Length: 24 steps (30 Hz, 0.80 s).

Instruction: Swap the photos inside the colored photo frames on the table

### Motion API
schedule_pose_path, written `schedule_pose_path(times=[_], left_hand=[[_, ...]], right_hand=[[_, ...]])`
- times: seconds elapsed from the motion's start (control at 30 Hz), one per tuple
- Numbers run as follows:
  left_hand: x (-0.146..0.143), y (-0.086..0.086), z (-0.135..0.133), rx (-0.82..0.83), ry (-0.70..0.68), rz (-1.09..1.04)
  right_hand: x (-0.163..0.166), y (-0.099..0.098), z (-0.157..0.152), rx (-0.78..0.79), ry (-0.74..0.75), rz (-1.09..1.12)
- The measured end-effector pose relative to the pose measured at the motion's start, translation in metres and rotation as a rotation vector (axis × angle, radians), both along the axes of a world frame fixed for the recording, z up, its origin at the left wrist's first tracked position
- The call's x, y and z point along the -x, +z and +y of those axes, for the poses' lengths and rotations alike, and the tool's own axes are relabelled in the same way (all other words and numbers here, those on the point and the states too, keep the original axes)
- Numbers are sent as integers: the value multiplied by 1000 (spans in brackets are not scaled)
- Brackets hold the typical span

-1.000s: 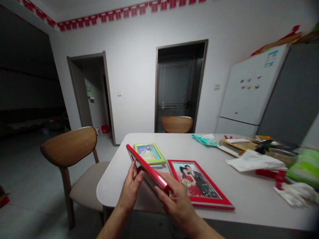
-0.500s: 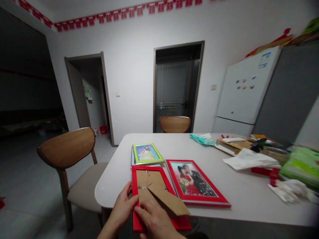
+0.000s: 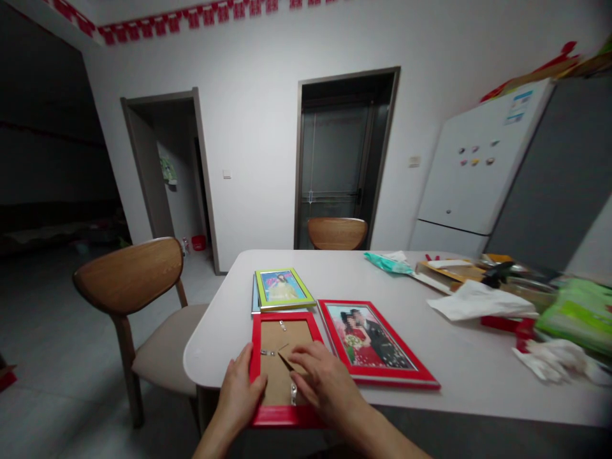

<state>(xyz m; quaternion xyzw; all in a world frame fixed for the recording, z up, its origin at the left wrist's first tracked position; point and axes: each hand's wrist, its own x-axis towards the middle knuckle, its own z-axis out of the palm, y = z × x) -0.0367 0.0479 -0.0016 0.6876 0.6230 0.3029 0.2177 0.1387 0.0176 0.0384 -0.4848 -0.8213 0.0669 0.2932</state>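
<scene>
A red picture frame [image 3: 285, 331] lies face down at the near edge of the white table [image 3: 335, 274], its brown cardboard back up. My left hand [image 3: 241, 396] rests on the frame's left border, fingers curled over it. My right hand [image 3: 325, 386] lies flat on the cardboard back and presses down the folded stand flap, fingers stretched out. A larger red frame with a couple's photo [image 3: 375, 344] lies face up just to the right. A green frame [image 3: 283, 288] sits behind, on top of a bluish one.
A wooden chair [image 3: 129, 280] stands left of the table, another chair back [image 3: 337, 233] at the far side. Papers, a teal packet [image 3: 385, 262], green packs [image 3: 576, 312] and white tissue clutter the right end. A white fridge [image 3: 482, 166] stands at right.
The red frame went from tilted up in both hands to lying face down flat on the table. The cardboard stand flap, sticking out half a second ago, is now folded down under my right hand.
</scene>
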Motion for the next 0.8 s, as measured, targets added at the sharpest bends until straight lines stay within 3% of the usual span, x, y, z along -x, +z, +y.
schedule_pose_path(times=[0.17, 0.5, 0.63, 0.8], left_hand=[[-4, -1, -4, 1, -3, 43], [-3, 3, -4, 5, -21, -26], [-3, 3, -5, -9, -49, 7], [-3, 1, -5, -13, -40, 28]], right_hand=[[-25, -11, 11, 174, -61, -101], [-39, -22, 54, 149, -215, -153], [-34, -28, 61, 139, -306, -132], [-30, -27, 60, 106, -311, -168]])
